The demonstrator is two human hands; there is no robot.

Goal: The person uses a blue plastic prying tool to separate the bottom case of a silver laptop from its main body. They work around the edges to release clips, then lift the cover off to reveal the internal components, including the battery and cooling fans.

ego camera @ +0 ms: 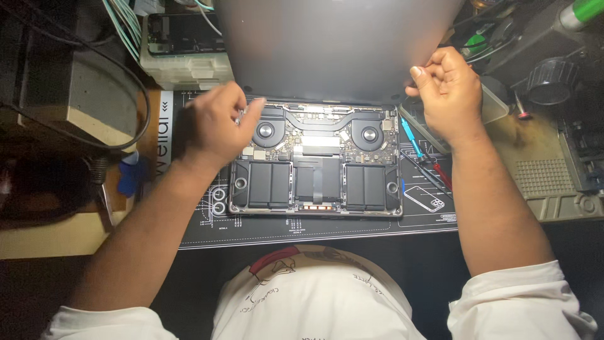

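An opened laptop (pixel 314 182) lies upside down on a black repair mat (pixel 302 230), showing two round fans, black battery cells and a circuit board. Its grey bottom cover (pixel 340 47) is tilted up at the far side. My right hand (pixel 448 88) grips the cover's right edge with curled fingers. My left hand (pixel 217 123) is blurred at the laptop's far left corner, with fingers pinched on a small metal piece; I cannot tell what it is.
Screwdrivers with blue and red handles (pixel 423 157) lie right of the laptop. A plastic parts box (pixel 185 66) with a phone on it stands at the back left. A tan tool tray (pixel 553 182) sits at the right. Cables run along the left.
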